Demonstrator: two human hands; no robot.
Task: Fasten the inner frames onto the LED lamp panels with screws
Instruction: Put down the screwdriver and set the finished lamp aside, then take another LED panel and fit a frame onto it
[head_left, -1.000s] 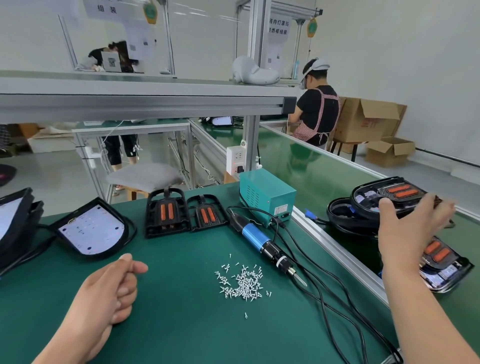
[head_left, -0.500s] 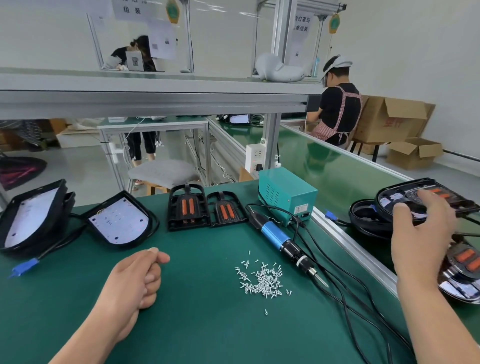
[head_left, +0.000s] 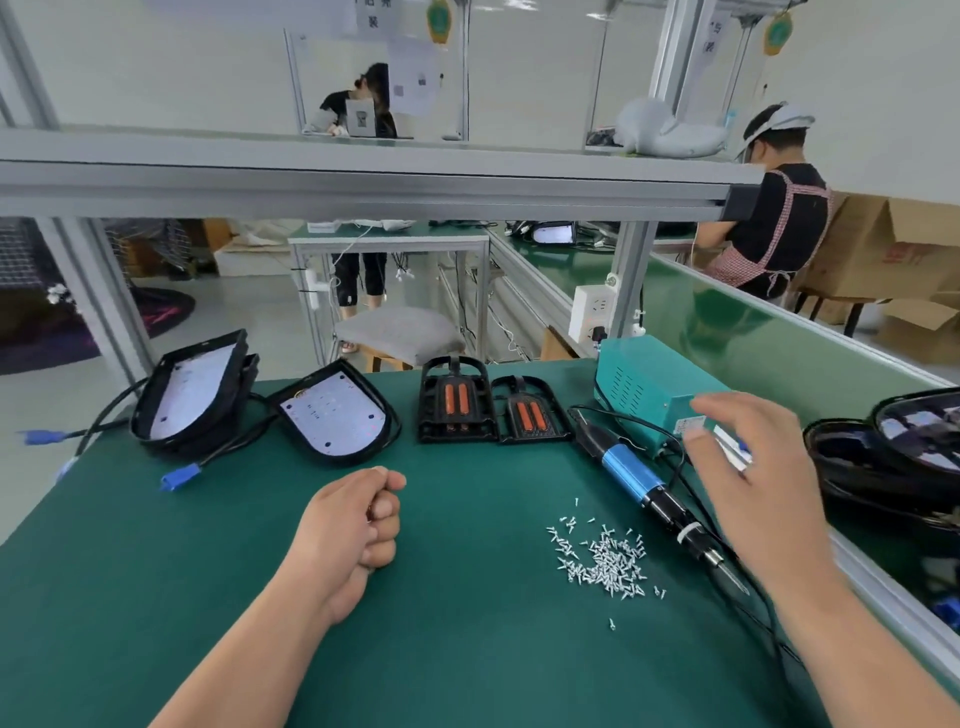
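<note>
Presently left hand (head_left: 347, 525) fisted, right hand (head_left: 756, 483) spread, empty; panel (head_left: 335, 418) ahead of left looks light, rigid: grip its rim.

Green bench (head_left: 467, 649) under loose screws (head_left: 602, 558), electric screwdriver (head_left: 652, 493), two inner frames (head_left: 488, 408), LED panels (head_left: 335, 418).

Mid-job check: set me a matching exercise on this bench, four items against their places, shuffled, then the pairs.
1. pile of small silver screws
2. blue-and-black electric screwdriver
3. teal metal power box
4. two black plastic inner frames with orange bars

A. far edge of the green mat, right of the flat white LED panel
B. loose on the mat between left hand and right hand
C. lying right of the screws, tip toward the person
D. back right, behind the screwdriver

Pairs: 1-B, 2-C, 3-D, 4-A
</note>
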